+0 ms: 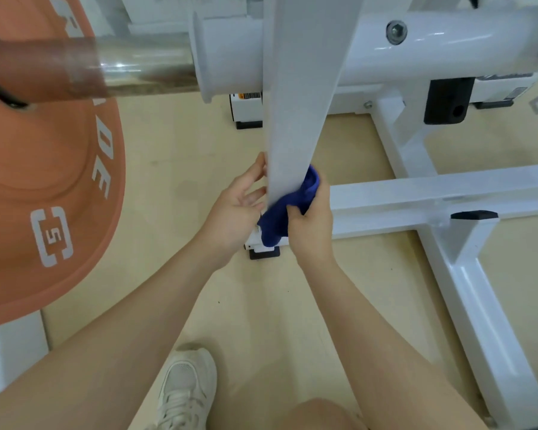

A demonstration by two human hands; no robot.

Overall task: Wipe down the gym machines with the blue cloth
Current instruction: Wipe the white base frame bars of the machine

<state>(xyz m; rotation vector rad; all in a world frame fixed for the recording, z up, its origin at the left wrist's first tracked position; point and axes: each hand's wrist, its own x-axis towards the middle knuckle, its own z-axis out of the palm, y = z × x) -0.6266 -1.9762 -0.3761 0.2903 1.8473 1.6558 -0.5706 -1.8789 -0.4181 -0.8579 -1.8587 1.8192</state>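
Note:
A white flat upright bar (295, 103) of the gym machine runs down the middle of the view. My right hand (311, 225) grips the blue cloth (284, 215), which is pressed against the bar's lower right edge. My left hand (236, 209) is on the bar's left side, fingers straight and touching its edge, holding nothing. Part of the cloth is hidden behind the bar.
An orange weight plate (44, 181) sits on a chrome sleeve (121, 66) at the left. The white frame's floor beams (448, 193) spread to the right, with a black rubber bumper (448, 100) above. My white shoe (187, 389) stands on the beige floor below.

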